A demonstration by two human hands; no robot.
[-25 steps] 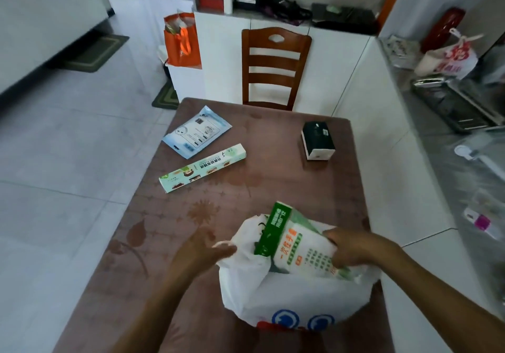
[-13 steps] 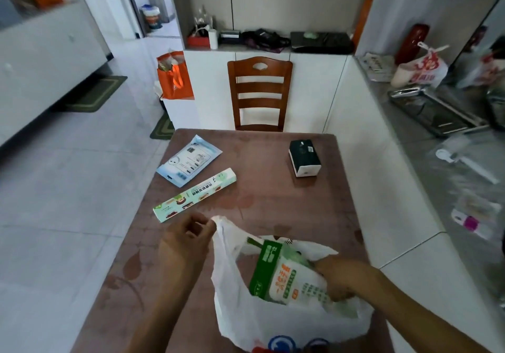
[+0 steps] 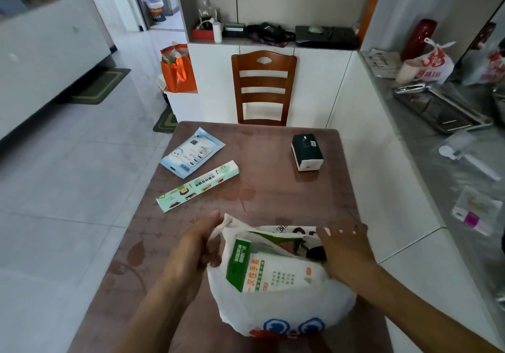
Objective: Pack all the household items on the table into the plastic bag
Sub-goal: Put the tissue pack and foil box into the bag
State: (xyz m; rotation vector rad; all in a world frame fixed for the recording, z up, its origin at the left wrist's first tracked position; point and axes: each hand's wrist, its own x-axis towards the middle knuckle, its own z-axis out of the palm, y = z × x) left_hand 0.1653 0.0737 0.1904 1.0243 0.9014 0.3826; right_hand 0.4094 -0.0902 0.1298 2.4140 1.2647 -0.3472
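Observation:
A white plastic bag [image 3: 276, 309] stands open on the near end of the brown table [image 3: 273, 196]. A green and white glove pack [image 3: 273, 270] lies inside it, its top showing. My left hand [image 3: 196, 246] grips the bag's left handle. My right hand [image 3: 347, 248] holds the bag's right rim, thumb inside. Farther up the table lie a long mint-green box [image 3: 198, 185], a light blue pouch [image 3: 191, 151] beyond it, and a dark green and white box [image 3: 307, 151] at the far right.
A wooden chair [image 3: 263, 87] stands at the table's far end before white cabinets. An orange bag [image 3: 177, 68] sits on a low unit at the left. A grey counter [image 3: 451, 166] with a metal tray and small packets runs along the right.
The glove pack has sunk into the bag. My right hand let go of it and came up to the bag's right rim. My left hand pulled the left handle up.

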